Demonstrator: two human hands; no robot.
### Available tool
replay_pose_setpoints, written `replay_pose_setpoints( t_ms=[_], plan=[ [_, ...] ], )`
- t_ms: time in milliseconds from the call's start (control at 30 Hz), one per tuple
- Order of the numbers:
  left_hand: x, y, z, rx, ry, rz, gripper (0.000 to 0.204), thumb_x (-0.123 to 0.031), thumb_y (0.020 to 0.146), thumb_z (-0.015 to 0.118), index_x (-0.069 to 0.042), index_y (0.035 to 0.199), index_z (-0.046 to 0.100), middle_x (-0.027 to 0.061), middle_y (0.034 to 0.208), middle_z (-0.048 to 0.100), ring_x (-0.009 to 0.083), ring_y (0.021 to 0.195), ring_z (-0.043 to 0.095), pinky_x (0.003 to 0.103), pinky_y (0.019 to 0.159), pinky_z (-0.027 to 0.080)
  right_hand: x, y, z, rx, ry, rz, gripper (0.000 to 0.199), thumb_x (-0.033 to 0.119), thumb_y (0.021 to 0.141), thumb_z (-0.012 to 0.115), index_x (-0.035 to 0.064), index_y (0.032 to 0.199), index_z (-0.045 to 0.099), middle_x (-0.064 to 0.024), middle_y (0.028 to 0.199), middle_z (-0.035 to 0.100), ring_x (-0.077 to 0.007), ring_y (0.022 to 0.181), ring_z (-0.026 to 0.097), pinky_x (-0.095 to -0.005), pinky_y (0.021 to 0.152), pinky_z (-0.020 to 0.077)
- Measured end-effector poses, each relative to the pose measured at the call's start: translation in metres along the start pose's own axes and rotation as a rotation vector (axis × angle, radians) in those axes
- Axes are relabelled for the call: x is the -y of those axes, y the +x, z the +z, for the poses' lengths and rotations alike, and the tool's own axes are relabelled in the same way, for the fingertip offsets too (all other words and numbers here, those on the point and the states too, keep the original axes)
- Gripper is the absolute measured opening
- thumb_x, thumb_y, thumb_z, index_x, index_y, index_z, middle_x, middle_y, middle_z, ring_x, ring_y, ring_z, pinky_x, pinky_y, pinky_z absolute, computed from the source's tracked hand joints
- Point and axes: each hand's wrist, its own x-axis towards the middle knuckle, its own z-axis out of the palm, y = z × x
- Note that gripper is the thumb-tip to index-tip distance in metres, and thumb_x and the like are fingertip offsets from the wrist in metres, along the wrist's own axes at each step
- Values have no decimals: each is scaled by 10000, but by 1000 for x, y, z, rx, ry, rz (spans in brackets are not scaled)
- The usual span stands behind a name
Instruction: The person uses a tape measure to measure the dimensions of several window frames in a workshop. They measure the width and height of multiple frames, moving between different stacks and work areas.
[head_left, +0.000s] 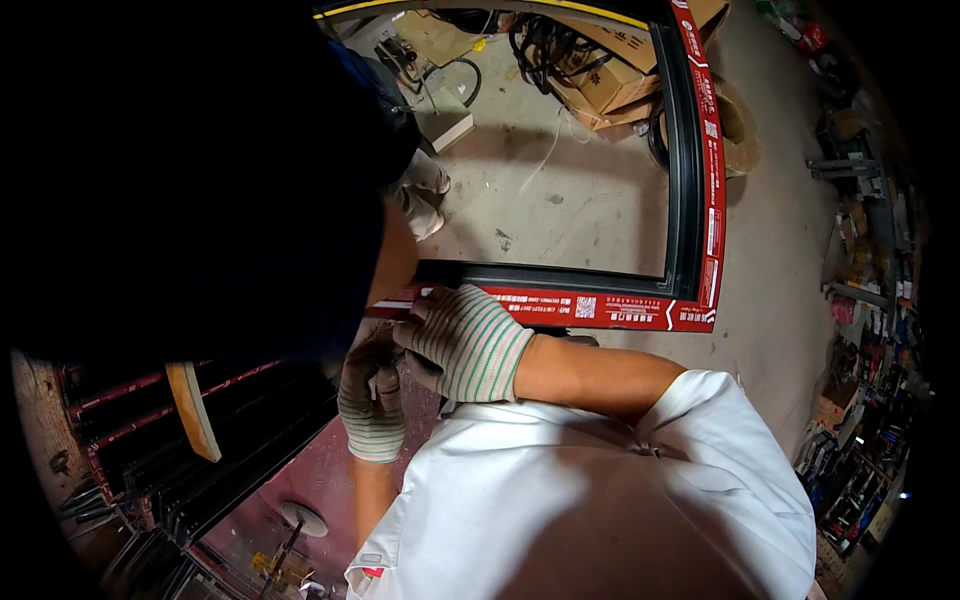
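Observation:
A dark metal window frame (686,150) wrapped in red printed protective film stands over the concrete floor. My right hand (465,342), in a striped knit glove, grips the left end of its lower bar (600,308). My left hand (372,400), gloved the same way, is curled just below that bar end; what it holds is hidden. Another person in dark blue (330,180) leans in from the upper left, their arm (396,262) touching the same end of the bar.
Dark profiles with red film (200,440) lie stacked at lower left, a wooden piece (194,410) across them. Cardboard boxes (612,72) and black cables (540,40) sit beyond the frame. Cluttered tool shelves (868,300) line the right side. A reddish bench top (310,480) is below my hands.

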Motion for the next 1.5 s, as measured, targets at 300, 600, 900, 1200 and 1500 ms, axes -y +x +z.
replay_pose_setpoints(
  t_ms=[300,600,900,1200,1500],
  plan=[
    [-3,24,57,6,-78,-137,421,-342,1093,536,-3,1340,583,134,1301,643,243,1156,621,371,1026,474,-35,-1,-43,22,76,99,276,244,828,701,25,994,714,-163,835,644,-355,745,624,-476,610,499],
    [-18,37,66,27,-98,-173,365,-322,1094,524,-2,1251,602,149,1282,645,254,1161,605,389,1034,461,-44,3,-56,80,87,120,306,302,864,680,28,998,705,-153,860,638,-344,787,615,-469,644,495],
    [-15,39,67,-33,-41,-154,338,-272,1101,510,2,1264,623,140,1266,659,235,1131,613,368,1008,469,-48,11,-55,166,130,161,290,319,874,622,61,998,665,-165,879,656,-358,829,633,-500,694,499],
    [-13,37,63,-52,-178,-207,347,-263,1073,593,17,1274,629,127,1283,667,219,1156,612,372,1045,460,-52,9,-47,2,125,90,237,247,829,706,34,930,681,-159,784,577,-351,739,570,-458,609,445],
    [-8,36,57,-59,-67,-266,361,-286,1053,633,36,1211,668,114,1206,699,209,1082,633,371,996,481,-57,1,-33,-70,160,62,297,242,808,716,-13,956,675,-167,837,627,-361,807,608,-479,770,502]
  ],
)
